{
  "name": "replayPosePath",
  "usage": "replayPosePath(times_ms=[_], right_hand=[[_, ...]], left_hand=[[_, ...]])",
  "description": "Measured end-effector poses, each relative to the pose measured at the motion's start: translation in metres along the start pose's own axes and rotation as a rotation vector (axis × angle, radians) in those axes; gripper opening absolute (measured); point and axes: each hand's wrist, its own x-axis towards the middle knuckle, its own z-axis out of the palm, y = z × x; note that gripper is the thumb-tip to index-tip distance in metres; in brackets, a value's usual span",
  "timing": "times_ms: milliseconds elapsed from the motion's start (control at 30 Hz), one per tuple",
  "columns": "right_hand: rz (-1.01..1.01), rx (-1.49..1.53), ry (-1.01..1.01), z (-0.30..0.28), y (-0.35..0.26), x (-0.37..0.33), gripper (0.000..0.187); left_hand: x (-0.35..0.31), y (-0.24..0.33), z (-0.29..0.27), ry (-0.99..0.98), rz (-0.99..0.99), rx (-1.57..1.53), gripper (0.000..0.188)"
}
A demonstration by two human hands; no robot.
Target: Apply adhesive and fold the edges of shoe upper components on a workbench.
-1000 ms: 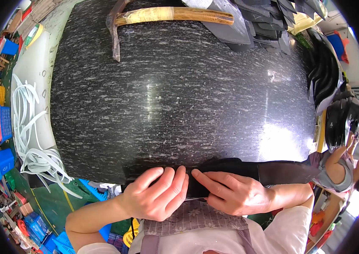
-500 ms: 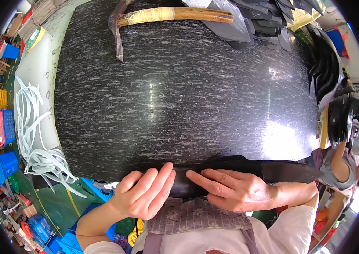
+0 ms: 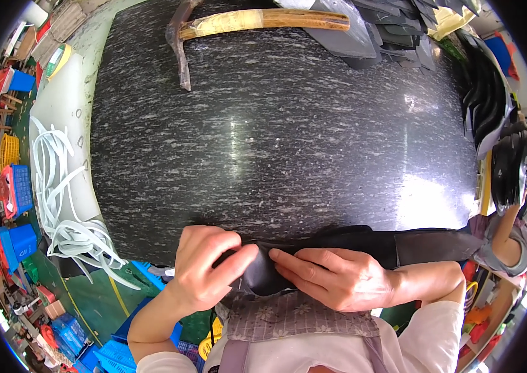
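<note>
A long black piece of smooth, leather-like material [image 3: 428, 246] lies along the near edge of the dark speckled table [image 3: 276, 143]. Its left part hangs over that edge in front of my apron. My left hand [image 3: 204, 267] is closed at the left end of the piece, fingers bent and pinching its edge; the thumb is mostly hidden. My right hand [image 3: 341, 276] grips the same piece just beside it, fingers laid over the top and pointing left. The right-hand thumb is out of sight.
At the far side lies a hammer [image 3: 276, 20] with a tape-wrapped wooden handle. Flat dark cut pieces [image 3: 394, 31] are piled at the far right, near curved black pieces [image 3: 487, 93]. Pale cords [image 3: 68, 236] hang on the left. Another person [image 3: 511, 245] is at the right.
My left hand has gone from straighter fingers to a bent, pinching grip, lifting the left end of the piece. My right hand has stayed nearly in place. The view has shifted slightly.
</note>
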Motion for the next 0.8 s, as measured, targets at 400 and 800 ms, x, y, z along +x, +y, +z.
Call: replayPosePath(times_ms=[400,800], right_hand=[[0.013,-0.003,-0.001,0.002,0.0,0.004,0.041],[0.146,-0.011,0.056,-0.024,0.019,-0.026,0.02]], left_hand=[[-0.011,0.02,-0.026,0.079,0.007,-0.022,0.033],[0.025,0.064,0.053,-0.024,-0.023,0.169,0.048]])
